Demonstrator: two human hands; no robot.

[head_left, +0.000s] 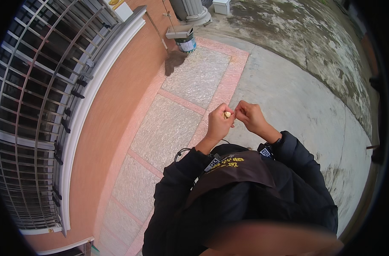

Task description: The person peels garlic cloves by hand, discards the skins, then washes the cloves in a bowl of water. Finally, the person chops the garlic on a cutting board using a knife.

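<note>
Left hand (219,121) pinches a small pale yellowish piece (227,114) between fingertips, closed on it, held up in front of the chest. Right hand (250,116) sits just beside it, fingertips curled in and touching at the same spot; can't tell if it grips the piece. Piece is tiny, rounded, light tan, details too small. Both black sleeves (294,155) come up from below. Farther off, a bucket (186,42) stands by the orange wall (117,102), a flat board across its top, contents hidden. Barred window (32,106) at left.
</note>
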